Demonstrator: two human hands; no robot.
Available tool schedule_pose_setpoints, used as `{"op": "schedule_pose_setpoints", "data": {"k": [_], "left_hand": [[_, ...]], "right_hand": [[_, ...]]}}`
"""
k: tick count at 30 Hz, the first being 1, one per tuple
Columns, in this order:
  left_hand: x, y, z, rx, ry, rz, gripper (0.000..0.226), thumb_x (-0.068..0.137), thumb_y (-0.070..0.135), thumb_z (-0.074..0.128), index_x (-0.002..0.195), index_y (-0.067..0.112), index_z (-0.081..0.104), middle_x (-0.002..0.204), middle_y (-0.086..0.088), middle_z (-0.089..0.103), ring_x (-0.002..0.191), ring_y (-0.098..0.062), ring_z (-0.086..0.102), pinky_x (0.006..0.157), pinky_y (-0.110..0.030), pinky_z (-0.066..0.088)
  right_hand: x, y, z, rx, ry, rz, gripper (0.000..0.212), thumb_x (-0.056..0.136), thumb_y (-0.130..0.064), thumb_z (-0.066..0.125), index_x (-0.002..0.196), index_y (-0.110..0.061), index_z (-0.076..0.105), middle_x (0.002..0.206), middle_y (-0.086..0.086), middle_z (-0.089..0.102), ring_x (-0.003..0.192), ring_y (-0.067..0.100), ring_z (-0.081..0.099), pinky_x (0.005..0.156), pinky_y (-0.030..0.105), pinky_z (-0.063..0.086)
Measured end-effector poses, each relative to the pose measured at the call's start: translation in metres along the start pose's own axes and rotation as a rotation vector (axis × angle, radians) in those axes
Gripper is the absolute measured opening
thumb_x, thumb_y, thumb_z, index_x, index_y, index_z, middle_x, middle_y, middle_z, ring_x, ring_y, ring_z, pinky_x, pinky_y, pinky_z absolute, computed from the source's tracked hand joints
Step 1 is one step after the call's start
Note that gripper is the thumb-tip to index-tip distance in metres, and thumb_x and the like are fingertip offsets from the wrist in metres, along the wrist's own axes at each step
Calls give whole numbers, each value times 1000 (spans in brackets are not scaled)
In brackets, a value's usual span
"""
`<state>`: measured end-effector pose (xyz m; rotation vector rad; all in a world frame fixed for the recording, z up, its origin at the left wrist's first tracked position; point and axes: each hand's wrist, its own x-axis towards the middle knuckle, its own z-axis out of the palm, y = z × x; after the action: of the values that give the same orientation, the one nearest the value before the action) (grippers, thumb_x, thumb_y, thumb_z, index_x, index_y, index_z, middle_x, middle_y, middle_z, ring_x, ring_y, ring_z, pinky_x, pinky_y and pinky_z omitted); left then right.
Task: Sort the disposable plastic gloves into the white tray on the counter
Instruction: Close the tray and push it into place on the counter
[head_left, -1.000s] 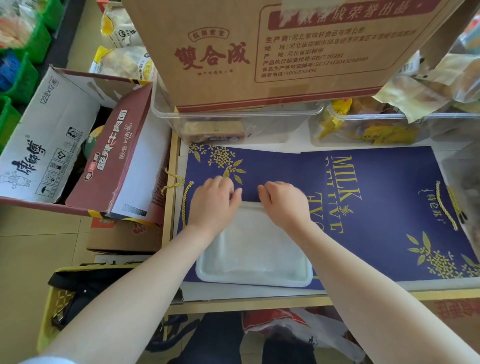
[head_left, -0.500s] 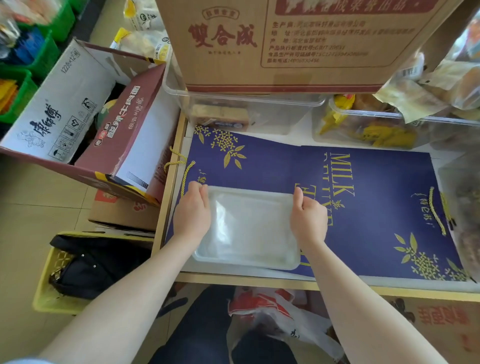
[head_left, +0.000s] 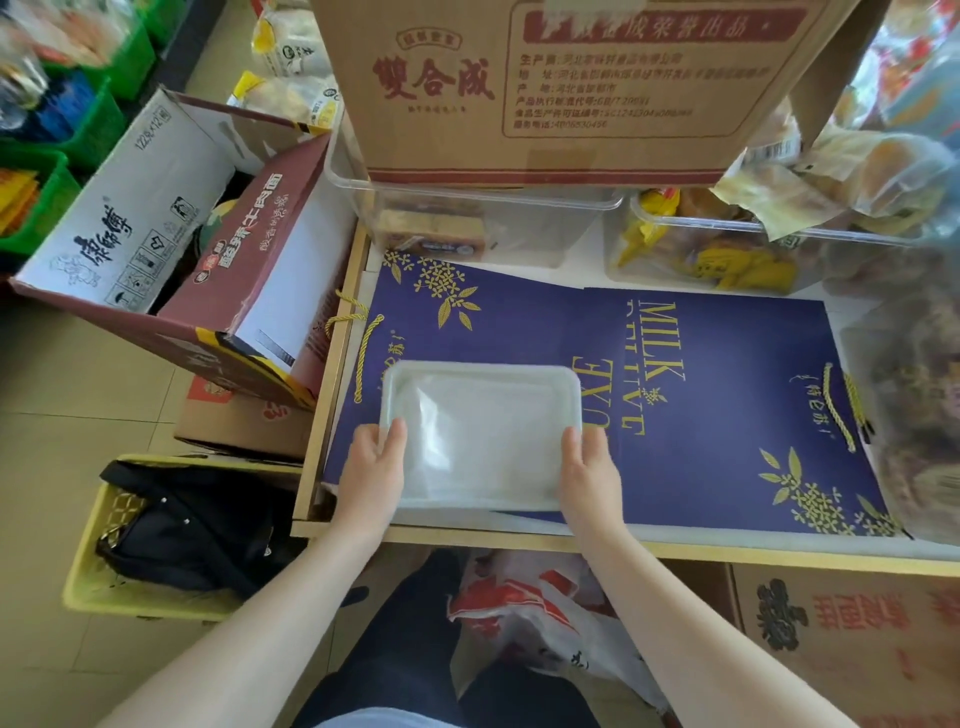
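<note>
White and shallow, the tray (head_left: 480, 436) lies on the navy paper bag (head_left: 727, 405) spread flat over the bench (head_left: 727, 552), at that bag's near left corner. We hold the tray by both sides: our left hand (head_left: 373, 470) grips its left edge, our right hand (head_left: 589, 467) its right edge, fingers (head_left: 571, 441) curled on the rim. Clear plastic gloves (head_left: 441, 441) lie inside it. Beyond the bag stands a brown carton (head_left: 545, 88).

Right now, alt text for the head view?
Both hands, left hand and right hand, hold the near corners of a white tray containing clear plastic gloves, sitting on a navy gift bag laid flat on the counter.
</note>
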<state>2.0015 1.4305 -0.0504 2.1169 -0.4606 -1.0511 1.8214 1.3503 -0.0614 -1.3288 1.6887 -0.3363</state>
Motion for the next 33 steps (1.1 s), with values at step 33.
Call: {"op": "schedule_pose_setpoints", "data": {"k": [33], "left_hand": [[10, 50, 35, -775, -165, -30, 52, 79, 18, 71, 126, 21, 49, 119, 0, 63, 108, -21, 63, 77, -28, 55]], "right_hand": [[-3, -63, 11, 1029, -204, 201, 81, 81, -12, 70, 135, -39, 16, 131, 1, 52, 101, 20, 65, 103, 37, 44]]}}
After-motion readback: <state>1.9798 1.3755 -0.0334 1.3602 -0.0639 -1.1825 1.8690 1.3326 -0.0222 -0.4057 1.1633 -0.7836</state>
